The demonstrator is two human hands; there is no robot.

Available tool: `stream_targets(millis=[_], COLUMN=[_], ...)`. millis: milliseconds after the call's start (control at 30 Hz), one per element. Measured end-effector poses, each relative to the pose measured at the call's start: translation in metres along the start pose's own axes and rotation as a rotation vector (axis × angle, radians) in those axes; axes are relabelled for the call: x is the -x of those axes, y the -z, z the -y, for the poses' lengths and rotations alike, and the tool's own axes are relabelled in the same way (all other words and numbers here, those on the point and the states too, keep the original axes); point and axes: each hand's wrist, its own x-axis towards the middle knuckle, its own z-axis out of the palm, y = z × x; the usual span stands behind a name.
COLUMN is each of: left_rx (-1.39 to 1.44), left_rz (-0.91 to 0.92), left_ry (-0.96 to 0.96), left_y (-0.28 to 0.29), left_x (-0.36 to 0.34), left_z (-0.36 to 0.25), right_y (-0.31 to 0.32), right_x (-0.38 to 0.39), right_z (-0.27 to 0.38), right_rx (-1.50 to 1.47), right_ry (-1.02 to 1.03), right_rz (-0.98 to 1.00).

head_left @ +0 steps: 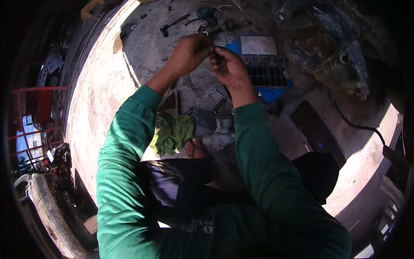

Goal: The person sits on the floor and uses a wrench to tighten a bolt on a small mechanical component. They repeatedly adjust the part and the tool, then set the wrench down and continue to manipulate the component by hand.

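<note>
My left hand point(188, 54) and my right hand point(229, 67) meet in front of me, above the concrete floor. Both are closed in a pinch, thumbs against fingers, with the fingertips nearly touching. Whatever lies between them is too small and dark to make out. Just beyond my left fingers shows a small shiny ring point(205, 33) among dark parts on the floor. Behind and beside my right hand lies a blue case point(271, 94) with black compartments and a pale sheet point(258, 45) at its far side.
A ratchet-like tool point(174, 25) lies at the far left. Nearer me are a green cloth point(174, 131), a grey metal housing point(222, 134) and a wrench point(222, 96). To the right sit a large worn metal casting point(334, 56), a dark flat panel point(317, 129) and a black hose point(355, 123).
</note>
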Motion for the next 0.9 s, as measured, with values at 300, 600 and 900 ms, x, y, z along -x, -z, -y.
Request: stream_targets(millis=[300,600,900], left_rx=[-0.257,0.212,0.334], left_rz=[-0.062,-0.089,-0.094], left_ry=[-0.157,0.089,0.166], left_y=[-0.008,-0.011,-0.018], left_x=[-0.003,-0.001,-0.002], left_z=[-0.001,0.018,0.030], right_y=[0.013,0.017,0.001], right_x=[-0.005,-0.010,-0.003], right_z=[-0.010,-0.004,-0.001], right_rx=[-0.078,-0.059,0.135], right_ry=[0.010,-0.008,0.099], right_rz=[-0.048,0.024,-0.176])
